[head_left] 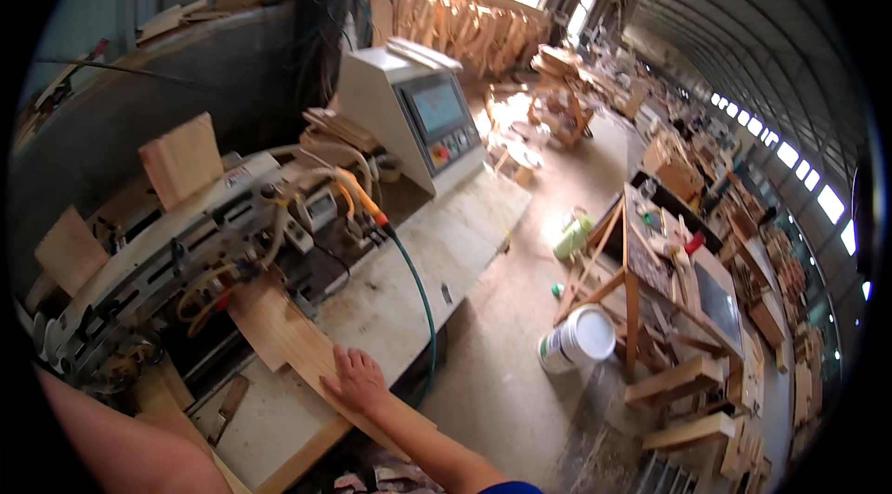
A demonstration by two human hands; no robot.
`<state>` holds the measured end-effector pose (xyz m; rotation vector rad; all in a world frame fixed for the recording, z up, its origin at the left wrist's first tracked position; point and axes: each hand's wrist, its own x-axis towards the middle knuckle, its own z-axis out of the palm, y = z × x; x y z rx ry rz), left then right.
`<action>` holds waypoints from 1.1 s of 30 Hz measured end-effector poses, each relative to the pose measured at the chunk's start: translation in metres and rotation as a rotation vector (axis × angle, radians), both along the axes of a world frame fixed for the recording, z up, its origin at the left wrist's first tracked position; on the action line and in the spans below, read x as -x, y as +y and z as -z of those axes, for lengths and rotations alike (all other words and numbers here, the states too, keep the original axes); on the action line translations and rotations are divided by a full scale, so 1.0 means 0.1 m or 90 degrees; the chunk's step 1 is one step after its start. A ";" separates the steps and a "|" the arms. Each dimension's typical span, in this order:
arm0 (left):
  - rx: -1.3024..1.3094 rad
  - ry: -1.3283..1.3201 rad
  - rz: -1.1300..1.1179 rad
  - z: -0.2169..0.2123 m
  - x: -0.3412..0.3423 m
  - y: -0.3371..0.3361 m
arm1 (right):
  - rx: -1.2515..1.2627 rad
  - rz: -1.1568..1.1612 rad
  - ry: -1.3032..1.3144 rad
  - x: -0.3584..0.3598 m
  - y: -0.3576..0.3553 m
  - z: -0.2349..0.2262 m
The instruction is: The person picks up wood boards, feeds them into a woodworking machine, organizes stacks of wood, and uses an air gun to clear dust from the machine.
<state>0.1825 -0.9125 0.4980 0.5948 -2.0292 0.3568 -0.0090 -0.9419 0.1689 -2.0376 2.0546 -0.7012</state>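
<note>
Plank (297, 341) | right hand (358, 382) flat on it, grip apart | long axis near-right to far-left on bench (418, 280) | left grip probably hidden, cannot tell

1. This is a big wood workshop.
2. A machine (186, 252) with a screen box (418, 118) stands on a bench (446, 243).
3. Wood piles (465, 25) and boards lie everywhere.
4. The long curved roof (734, 20) has many windows.
</note>
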 end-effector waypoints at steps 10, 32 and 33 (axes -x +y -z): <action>-0.044 -0.001 -0.037 0.04 -0.28 -0.02 | -0.059 0.012 0.005 -0.06 0.06 0.03; -0.640 -0.188 -0.480 3.02 -2.10 0.91 | -0.050 0.027 -0.017 -0.03 0.16 -0.11; -0.647 -0.213 -0.478 3.09 -2.08 0.92 | -0.044 0.035 -0.010 -0.03 0.16 -0.11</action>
